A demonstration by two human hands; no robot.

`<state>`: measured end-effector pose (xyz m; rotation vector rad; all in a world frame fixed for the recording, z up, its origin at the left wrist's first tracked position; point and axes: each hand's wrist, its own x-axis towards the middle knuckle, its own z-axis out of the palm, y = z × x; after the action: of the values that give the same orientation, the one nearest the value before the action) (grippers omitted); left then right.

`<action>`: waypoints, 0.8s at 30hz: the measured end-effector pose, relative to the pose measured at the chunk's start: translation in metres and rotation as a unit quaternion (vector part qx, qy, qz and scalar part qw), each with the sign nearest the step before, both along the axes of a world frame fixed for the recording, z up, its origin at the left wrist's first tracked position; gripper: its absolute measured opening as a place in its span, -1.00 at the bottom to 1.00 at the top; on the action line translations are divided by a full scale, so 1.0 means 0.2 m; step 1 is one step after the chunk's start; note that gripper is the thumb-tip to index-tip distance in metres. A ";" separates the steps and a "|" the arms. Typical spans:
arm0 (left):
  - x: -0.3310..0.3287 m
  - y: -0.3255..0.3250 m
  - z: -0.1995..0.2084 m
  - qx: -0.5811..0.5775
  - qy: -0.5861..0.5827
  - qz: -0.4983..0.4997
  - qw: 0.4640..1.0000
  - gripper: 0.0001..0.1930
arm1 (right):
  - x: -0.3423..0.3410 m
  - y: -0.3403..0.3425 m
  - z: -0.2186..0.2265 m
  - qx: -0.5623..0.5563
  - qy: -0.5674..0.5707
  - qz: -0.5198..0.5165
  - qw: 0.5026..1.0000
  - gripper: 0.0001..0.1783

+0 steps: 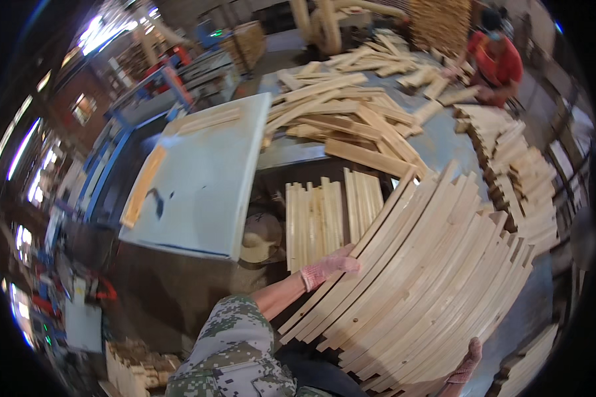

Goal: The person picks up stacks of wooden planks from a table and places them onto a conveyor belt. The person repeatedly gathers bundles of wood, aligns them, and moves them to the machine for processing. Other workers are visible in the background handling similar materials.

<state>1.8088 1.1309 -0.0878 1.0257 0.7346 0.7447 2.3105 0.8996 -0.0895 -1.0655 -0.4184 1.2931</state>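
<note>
A broad row of pale wooden strips (410, 278), lying side by side with uneven ends, spans the space between my two hands. My left hand (331, 266), in a pinkish work glove, is closed at the row's left edge, its fingers against the outermost strip. At the row's near right side my right hand (467, 365), gloved too, grips the edge; part of it is cut off by the rim of the picture. Small dark knots mark some strips. Beyond the row, two smaller upright bundles of strips (314, 221) stand lower down.
A pale blue machine table (208, 178) with wooden guide pieces is on the left. Loose boards (357, 119) lie heaped on the far table. Stacked strips (510, 172) line the right side. A co-worker in a red shirt (500, 66) is at the far right.
</note>
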 end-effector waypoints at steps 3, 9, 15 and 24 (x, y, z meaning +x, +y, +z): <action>-0.39 -0.22 0.01 -0.004 -0.021 0.108 0.994 -0.15 | -0.25 0.26 0.16 0.027 -0.017 0.088 0.996 -0.14; -1.05 -0.70 0.10 -0.096 -0.149 0.294 0.939 -0.34 | -0.87 0.91 0.24 0.049 -0.071 0.261 0.962 0.05; -1.96 -1.02 -0.08 -0.085 -0.192 0.359 0.909 -0.35 | -1.91 1.14 0.25 0.029 -0.038 0.343 0.938 -0.49; -3.19 -0.94 -0.04 -0.163 -0.065 0.385 0.906 -0.20 | -2.95 1.42 -0.24 0.064 -0.055 0.468 0.880 -0.87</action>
<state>1.1714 0.9419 -0.0949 0.3470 1.1194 1.2991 1.7198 1.1844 -0.1366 -0.8283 -1.1886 2.0124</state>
